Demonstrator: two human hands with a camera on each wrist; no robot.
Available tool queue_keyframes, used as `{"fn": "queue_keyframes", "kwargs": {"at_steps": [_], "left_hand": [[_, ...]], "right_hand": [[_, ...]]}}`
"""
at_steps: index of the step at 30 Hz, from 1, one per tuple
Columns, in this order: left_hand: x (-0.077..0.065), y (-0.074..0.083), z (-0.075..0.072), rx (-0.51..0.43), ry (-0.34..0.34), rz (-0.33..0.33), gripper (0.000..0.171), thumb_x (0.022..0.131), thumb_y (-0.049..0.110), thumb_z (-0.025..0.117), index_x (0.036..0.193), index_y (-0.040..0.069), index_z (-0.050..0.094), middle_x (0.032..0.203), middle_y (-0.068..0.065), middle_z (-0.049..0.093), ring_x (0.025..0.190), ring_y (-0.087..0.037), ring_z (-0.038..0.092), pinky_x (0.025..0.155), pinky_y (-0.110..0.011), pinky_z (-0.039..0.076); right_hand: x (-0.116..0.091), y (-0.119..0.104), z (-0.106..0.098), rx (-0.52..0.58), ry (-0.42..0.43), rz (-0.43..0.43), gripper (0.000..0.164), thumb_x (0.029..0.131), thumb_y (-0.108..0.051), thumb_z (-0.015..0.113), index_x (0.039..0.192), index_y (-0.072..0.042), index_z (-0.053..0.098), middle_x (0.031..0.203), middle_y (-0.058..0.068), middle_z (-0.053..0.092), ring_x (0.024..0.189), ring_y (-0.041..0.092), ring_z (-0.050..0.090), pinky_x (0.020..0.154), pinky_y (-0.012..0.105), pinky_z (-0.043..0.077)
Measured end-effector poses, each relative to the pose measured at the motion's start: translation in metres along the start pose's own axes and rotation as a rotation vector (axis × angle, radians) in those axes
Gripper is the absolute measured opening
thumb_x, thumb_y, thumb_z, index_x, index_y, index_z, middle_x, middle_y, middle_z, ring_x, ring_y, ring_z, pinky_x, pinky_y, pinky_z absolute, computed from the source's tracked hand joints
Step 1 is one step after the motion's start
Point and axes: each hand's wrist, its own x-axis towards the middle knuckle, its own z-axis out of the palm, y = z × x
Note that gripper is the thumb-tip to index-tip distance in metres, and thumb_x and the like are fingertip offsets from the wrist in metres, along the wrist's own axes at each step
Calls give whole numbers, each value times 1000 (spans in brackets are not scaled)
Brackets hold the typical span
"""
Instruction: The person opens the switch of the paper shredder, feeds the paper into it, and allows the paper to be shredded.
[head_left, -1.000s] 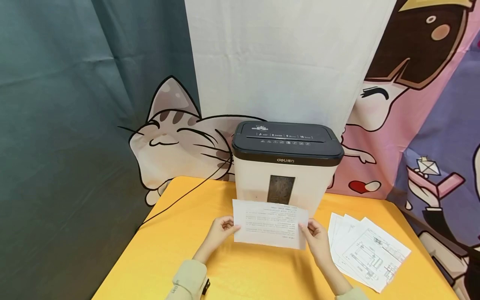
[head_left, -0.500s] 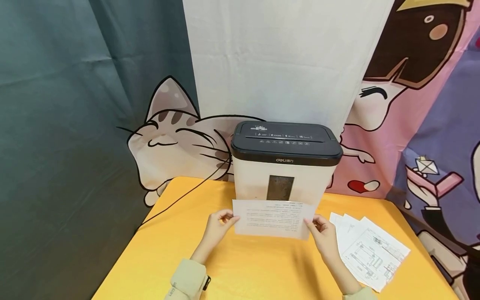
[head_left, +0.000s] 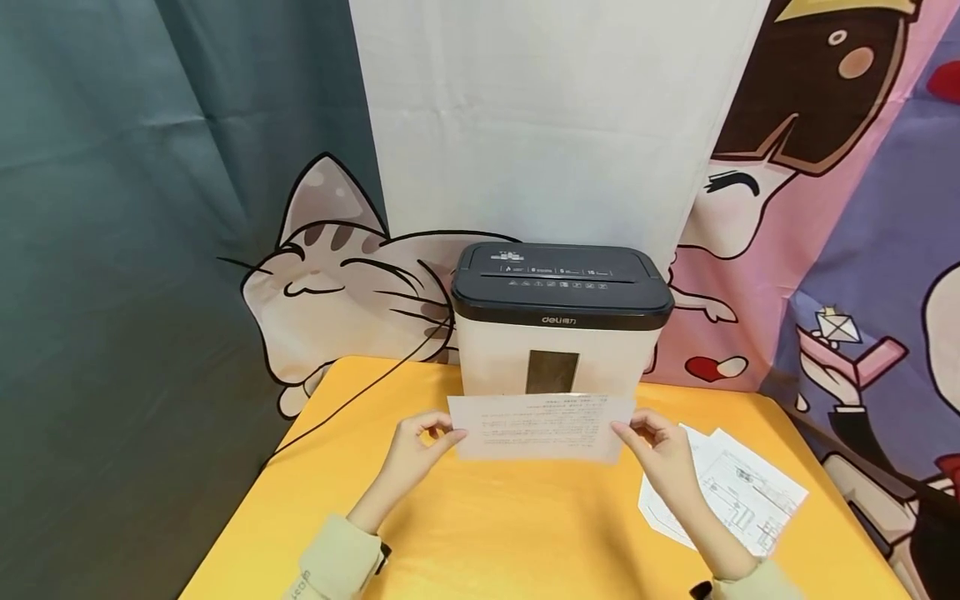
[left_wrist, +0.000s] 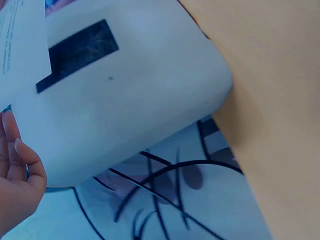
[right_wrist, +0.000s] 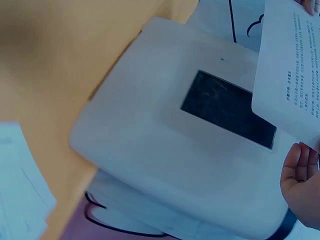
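Observation:
A sheet of printed paper (head_left: 543,427) is held level across the front of a white paper shredder (head_left: 487,362) with a dark lid. My left hand (head_left: 412,450) pinches its left edge between thumb and fingers, while my right hand (head_left: 663,454) pinches the right edge. The sheet overlaps the lower part of the shredder's dark window (head_left: 552,371) in the head view. In the left wrist view, the left hand (left_wrist: 20,175) shows beside a corner of the sheet (left_wrist: 22,55). Lines of print show on the sheet (right_wrist: 285,75) in the right wrist view, above the right hand (right_wrist: 302,190).
Several loose sheets with printed drawings (head_left: 753,487) lie on the yellow table (head_left: 510,533), partly behind the right forearm. A black cord (head_left: 352,400) runs from the shredder over the table's left edge. Printed curtains (head_left: 525,125) hang close behind the shredder.
Both hands have raised the sheet slightly and tilted it, so it looks shallower. The right hand has moved a little outward. The whole head view has shifted slightly.

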Motion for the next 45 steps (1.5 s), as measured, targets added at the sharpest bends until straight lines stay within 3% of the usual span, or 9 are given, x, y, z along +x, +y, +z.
{"fn": "queue_keyframes", "kwargs": {"at_steps": [7,10,14,28,37,45], "left_hand": [[14,16,-10,26,-52,64,6,80,11,73,78,9,69,74,-2,68,70,-2,52,67,-26,47],[23,22,-15,34,-75,54,6,81,12,74,77,9,69,74,-2,67,69,-4,51,65,-26,47],[38,29,-21,47,-112,41,8,81,14,73,77,9,68,73,-2,66,67,-6,50,64,-24,44],[79,55,-43,94,-228,113,12,80,14,74,76,7,66,71,-2,63,68,-8,49,63,-21,41],[109,75,-57,145,-239,152,14,81,13,73,71,8,65,64,-1,61,59,-11,45,55,-20,36],[134,91,-61,164,-238,175,16,82,12,72,69,6,63,65,-4,61,55,-15,45,52,-19,35]], "right_hand": [[14,-15,-12,-63,-43,-58,6,81,7,67,80,2,64,75,-8,63,69,-4,55,64,10,45],[20,-21,-16,-92,-60,-71,4,81,6,67,81,3,65,74,-16,60,70,-5,55,66,8,44],[28,-28,-21,-141,-80,-112,5,81,6,68,82,2,66,75,-18,59,72,-6,54,70,5,43],[63,-54,-38,-318,-126,-307,20,73,8,73,70,-7,59,65,-8,57,66,-9,53,66,3,43],[94,-82,-49,-342,-231,-359,12,76,7,71,84,-2,67,72,8,67,68,-12,54,63,5,44],[122,-98,-55,-362,-216,-376,9,77,6,71,82,0,67,72,10,66,67,-14,52,64,3,43]]}}
